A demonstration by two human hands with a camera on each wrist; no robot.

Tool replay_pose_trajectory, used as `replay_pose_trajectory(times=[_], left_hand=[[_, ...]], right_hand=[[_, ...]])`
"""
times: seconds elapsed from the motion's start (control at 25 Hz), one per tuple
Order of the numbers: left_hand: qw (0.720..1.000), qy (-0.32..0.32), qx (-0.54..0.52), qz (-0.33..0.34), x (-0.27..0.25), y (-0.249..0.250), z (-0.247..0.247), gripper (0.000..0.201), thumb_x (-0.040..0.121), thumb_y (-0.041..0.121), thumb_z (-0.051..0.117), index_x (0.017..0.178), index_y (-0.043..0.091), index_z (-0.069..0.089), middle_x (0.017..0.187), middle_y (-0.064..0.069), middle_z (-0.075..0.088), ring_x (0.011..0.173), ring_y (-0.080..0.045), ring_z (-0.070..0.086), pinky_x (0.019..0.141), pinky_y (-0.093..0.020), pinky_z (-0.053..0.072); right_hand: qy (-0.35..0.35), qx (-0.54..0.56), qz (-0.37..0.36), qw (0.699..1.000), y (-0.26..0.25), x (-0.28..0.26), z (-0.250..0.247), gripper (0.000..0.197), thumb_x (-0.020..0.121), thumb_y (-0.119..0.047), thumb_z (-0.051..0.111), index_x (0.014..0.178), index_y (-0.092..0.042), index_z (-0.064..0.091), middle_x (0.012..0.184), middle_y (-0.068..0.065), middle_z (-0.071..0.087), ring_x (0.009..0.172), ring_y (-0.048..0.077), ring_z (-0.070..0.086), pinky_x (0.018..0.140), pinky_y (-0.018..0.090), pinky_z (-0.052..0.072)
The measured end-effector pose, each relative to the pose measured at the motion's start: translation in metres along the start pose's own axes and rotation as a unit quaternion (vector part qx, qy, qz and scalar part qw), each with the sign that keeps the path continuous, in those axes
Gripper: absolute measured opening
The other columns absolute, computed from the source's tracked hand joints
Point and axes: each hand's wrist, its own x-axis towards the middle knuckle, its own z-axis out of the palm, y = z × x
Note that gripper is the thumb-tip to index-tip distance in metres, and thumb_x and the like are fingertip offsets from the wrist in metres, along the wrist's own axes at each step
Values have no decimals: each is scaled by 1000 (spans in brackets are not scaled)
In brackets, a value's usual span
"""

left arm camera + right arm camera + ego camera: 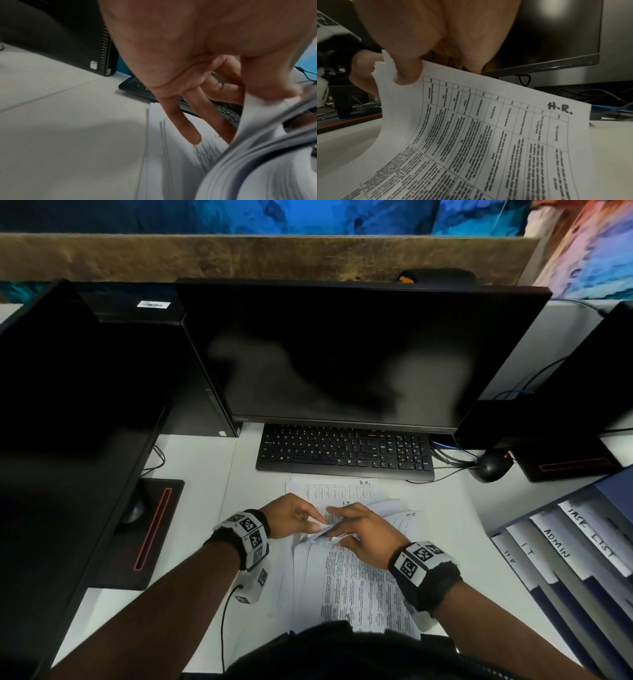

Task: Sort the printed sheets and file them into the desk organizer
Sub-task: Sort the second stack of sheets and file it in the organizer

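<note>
Right wrist view: the right hand [426,40] pinches the raised corner of a stack of printed sheets [488,142], thumb on top and fingers hidden behind. The top sheet carries a printed table and a handwritten "H.R." mark. In the left wrist view, the left hand [197,60] holds the same lifted corner under its thumb, while its straight fingers [187,129] reach down to a flat sheet marked "I.T." beneath. The head view shows both hands meeting over the sheets, which lie on the white desk [205,474] just in front of the keyboard [346,451]. A dark monitor [346,354] stands behind the keyboard. The desk organizer [561,546] sits at the right, apart from the sheets, with tabs labelled H.R., I.T., ADMIN and TASK LIST.
</note>
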Motion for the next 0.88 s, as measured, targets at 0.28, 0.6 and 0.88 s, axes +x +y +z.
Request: replay_pose_trajectory(times=[0.28, 0.6, 0.88], left_hand=[[973, 124, 148, -130, 14, -29, 3, 44, 95, 30, 51, 136, 16, 46, 141, -4, 46, 130, -19, 41, 112, -34, 30], [966, 183, 134, -121, 21, -32, 12, 19, 87, 25, 64, 104, 18, 59, 122, 2, 44, 115, -14, 46, 101, -27, 37], [987, 148, -14, -61, 16, -3, 6, 26, 83, 17, 69, 107, 21, 62, 86, 11, 62, 88, -11, 61, 79, -19, 45]], right_hand=[[-10, 6, 4, 1000, -4, -2, -4, 26, 90, -26, 59, 115, -28, 66, 125, -7, 60, 115, 10, 46, 98, 21, 33], [-14, 14, 13, 1000, -3, -1, -3, 25, 90, -27, 59, 114, -30, 66, 126, -8, 59, 115, 9, 45, 96, 21, 32], [-10, 10, 6, 1000, -3, 1, -3, 26, 90, -26, 60, 114, -30, 66, 127, -10, 59, 116, 9, 45, 98, 21, 33]])
